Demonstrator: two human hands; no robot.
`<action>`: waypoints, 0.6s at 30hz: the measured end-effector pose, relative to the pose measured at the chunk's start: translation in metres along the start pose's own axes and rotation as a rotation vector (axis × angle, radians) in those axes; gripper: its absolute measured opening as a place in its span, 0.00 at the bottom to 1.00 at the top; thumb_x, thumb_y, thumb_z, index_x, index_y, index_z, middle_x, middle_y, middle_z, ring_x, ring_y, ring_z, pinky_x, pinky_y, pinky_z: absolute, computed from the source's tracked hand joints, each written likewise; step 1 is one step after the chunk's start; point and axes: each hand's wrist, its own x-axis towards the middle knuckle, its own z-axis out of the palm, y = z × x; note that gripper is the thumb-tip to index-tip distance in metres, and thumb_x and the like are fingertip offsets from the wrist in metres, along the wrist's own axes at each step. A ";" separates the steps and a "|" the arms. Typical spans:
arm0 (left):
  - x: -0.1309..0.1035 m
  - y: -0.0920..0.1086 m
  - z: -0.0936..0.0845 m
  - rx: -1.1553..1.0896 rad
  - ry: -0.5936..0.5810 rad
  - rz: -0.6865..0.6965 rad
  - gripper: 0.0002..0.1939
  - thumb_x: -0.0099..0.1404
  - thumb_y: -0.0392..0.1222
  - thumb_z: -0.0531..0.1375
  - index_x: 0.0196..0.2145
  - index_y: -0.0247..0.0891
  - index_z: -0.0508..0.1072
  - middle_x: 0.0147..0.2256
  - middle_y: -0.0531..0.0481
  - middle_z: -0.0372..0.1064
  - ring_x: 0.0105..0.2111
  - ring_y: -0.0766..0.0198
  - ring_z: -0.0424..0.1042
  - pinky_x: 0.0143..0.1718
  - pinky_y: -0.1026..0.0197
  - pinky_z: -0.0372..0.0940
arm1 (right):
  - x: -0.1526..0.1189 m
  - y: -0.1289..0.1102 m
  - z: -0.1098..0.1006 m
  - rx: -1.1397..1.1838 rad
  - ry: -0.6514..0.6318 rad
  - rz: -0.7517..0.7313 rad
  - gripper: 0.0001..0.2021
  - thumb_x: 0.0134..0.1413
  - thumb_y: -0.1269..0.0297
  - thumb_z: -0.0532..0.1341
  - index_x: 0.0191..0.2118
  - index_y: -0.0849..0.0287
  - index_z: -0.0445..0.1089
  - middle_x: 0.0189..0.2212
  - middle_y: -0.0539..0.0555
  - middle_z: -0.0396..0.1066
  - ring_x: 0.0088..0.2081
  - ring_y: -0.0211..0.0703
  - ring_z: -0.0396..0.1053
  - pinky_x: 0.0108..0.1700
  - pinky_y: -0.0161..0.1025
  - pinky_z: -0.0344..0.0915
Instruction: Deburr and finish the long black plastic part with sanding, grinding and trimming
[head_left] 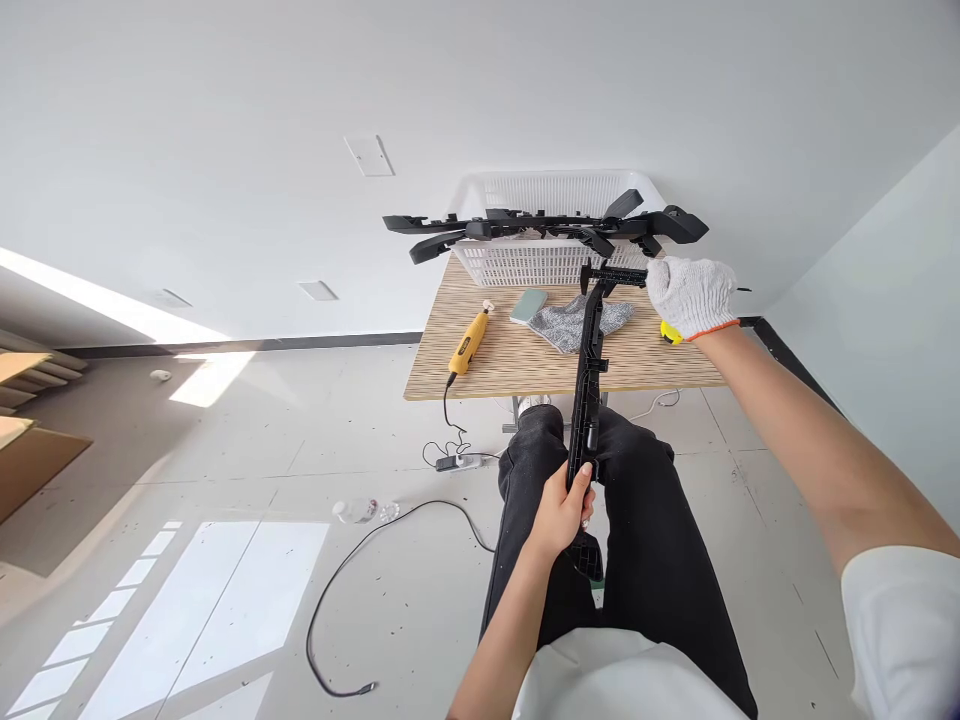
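Observation:
My left hand (564, 508), bare, is wrapped round the lower part of a long black plastic part (587, 390), which stands up between my knees. A white knitted glove with an orange cuff covers my right hand (691, 296), closed on a black caliper (621, 276). The caliper's jaws are at the upper end of the plastic part. Behind them, a white basket (517, 267) on the wooden table (510, 372) holds several similar black parts that stick out over its sides.
On the table lie a yellow rotary tool (469, 343), a grey-green pad (529, 306), a grey glove (559, 326) and a yellow tape measure (670, 333). A power strip (459, 462), bottle (355, 511) and black cable (319, 600) are on the floor. Cardboard (41, 465) stands left.

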 end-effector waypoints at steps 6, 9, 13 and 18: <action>0.000 0.003 0.000 -0.035 0.010 -0.014 0.26 0.68 0.67 0.57 0.36 0.39 0.61 0.21 0.61 0.56 0.17 0.74 0.56 0.18 0.67 0.56 | 0.000 0.000 0.001 0.054 0.030 0.067 0.32 0.69 0.49 0.44 0.39 0.69 0.79 0.30 0.70 0.77 0.30 0.45 0.65 0.34 0.45 0.43; -0.001 0.003 0.001 -0.037 0.008 -0.018 0.26 0.68 0.67 0.57 0.36 0.39 0.61 0.21 0.61 0.57 0.17 0.74 0.56 0.18 0.67 0.56 | 0.000 0.000 0.002 0.066 0.034 0.073 0.32 0.68 0.50 0.44 0.39 0.70 0.79 0.30 0.70 0.77 0.30 0.44 0.65 0.34 0.45 0.43; -0.003 0.005 0.002 -0.036 0.016 -0.023 0.26 0.68 0.68 0.57 0.36 0.39 0.61 0.21 0.61 0.57 0.17 0.74 0.56 0.18 0.67 0.57 | 0.002 0.000 0.005 0.066 0.017 0.072 0.33 0.69 0.49 0.44 0.40 0.72 0.78 0.32 0.72 0.77 0.32 0.45 0.68 0.35 0.46 0.44; -0.001 0.008 0.001 -0.114 0.058 -0.071 0.27 0.66 0.69 0.59 0.37 0.39 0.62 0.21 0.61 0.57 0.17 0.74 0.56 0.18 0.67 0.57 | -0.010 -0.023 -0.028 0.007 -0.004 0.051 0.32 0.72 0.53 0.41 0.41 0.70 0.77 0.32 0.72 0.77 0.34 0.51 0.72 0.34 0.46 0.49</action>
